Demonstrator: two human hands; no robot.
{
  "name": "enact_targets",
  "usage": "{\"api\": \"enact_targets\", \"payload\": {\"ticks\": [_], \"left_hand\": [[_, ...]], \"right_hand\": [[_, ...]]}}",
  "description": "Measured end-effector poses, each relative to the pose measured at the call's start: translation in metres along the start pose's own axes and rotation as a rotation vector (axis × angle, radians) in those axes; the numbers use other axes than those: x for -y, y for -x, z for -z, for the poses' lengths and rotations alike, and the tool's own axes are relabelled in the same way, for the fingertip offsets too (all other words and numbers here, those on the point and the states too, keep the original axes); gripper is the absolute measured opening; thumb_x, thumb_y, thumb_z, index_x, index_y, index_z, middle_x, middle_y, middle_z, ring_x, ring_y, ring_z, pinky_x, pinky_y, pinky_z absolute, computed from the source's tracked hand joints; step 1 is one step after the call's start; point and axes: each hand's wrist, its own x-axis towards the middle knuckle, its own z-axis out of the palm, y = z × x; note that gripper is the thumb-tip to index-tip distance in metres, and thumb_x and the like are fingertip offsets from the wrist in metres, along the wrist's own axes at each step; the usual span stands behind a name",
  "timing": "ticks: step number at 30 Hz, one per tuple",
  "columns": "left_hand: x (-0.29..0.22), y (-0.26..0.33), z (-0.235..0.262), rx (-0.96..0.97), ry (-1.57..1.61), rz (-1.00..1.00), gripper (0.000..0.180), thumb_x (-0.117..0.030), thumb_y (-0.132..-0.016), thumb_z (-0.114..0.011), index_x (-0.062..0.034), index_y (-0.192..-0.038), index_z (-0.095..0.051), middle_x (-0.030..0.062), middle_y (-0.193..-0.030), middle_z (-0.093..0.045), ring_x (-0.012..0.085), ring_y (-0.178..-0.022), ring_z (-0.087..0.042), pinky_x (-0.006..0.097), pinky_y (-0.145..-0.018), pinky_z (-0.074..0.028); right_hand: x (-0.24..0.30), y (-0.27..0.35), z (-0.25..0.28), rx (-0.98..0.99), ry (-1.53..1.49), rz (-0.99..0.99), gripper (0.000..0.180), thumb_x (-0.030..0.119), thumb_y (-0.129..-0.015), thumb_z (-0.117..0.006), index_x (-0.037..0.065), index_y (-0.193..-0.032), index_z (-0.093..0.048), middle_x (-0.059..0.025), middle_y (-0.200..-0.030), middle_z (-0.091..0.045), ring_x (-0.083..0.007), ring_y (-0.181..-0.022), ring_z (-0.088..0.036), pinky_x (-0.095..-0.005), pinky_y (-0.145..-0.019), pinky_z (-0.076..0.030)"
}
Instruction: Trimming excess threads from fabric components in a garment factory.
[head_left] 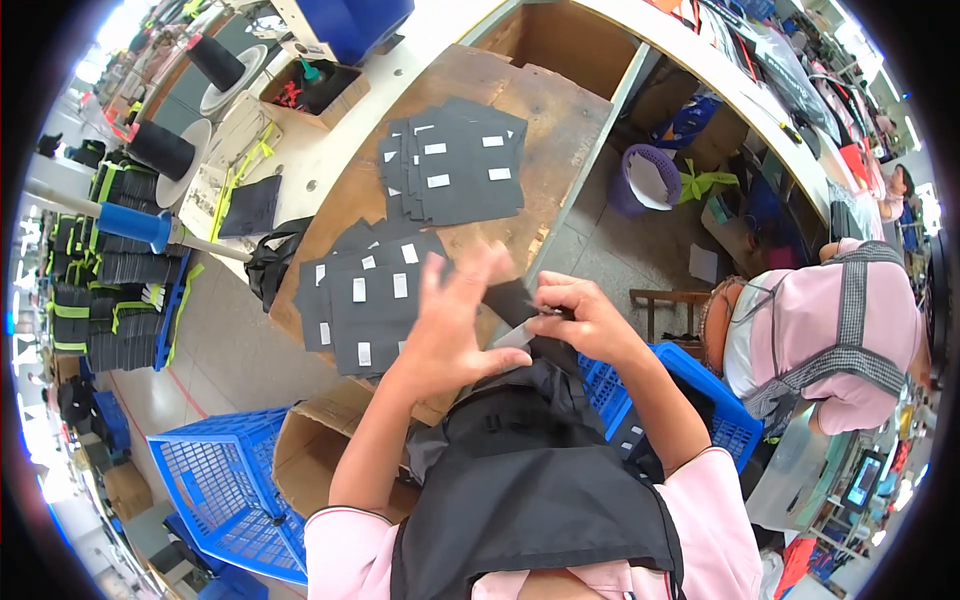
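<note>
My left hand (pixel 452 325) is raised over the near edge of a brown board, its fingers spread and blurred by motion, nothing in its grasp. To its right, the fingers of my right hand (pixel 588 322) are pinched together at a dark flat piece (pixel 512 298). A whitish patch (pixel 512 340) shows on or beside that piece, between my hands; blur hides its exact shape. Left of my left hand lies an overlapping stack of dark grey pieces with white labels (pixel 385 290). A second labelled stack (pixel 460 165) lies farther back on the board.
The worn wooden board (pixel 560 110) bears both stacks. Blue crates (pixel 215 470) and a cardboard box (pixel 310 450) stand at the near left, another blue crate (pixel 735 420) at my right. A person in pink (pixel 830 320) works at the right. Thread cones (pixel 215 62) stand at the far left.
</note>
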Motion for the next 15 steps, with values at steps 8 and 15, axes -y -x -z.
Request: {"api": "enact_targets", "payload": {"ticks": [8, 15], "left_hand": [[0.011, 0.018, -0.033, 0.014, 1.338, 0.662, 0.037, -0.008, -0.073, -0.074, -0.0007, -0.106, -0.056, 0.0061, -0.093, -0.063, 0.0104, -0.081, -0.060, 0.024, -0.073, -0.050], [0.011, 0.020, -0.040, -0.060, 1.267, 0.532, 0.039, -0.008, -0.073, -0.074, -0.0019, -0.106, -0.055, 0.0053, -0.095, -0.062, 0.0111, -0.084, -0.059, 0.025, -0.077, -0.049]], "right_hand": [[0.010, 0.021, -0.029, -0.619, 0.699, 0.244, 0.036, 0.011, -0.070, -0.071, 0.008, -0.103, -0.058, -0.0095, -0.088, -0.054, -0.0289, -0.069, -0.055, -0.0356, -0.059, -0.045], [0.002, 0.028, -0.051, -0.507, 0.368, 0.117, 0.034, 0.007, -0.069, -0.071, 0.008, -0.101, -0.059, -0.0094, -0.084, -0.053, -0.0257, -0.065, -0.057, -0.0327, -0.055, -0.045]]}}
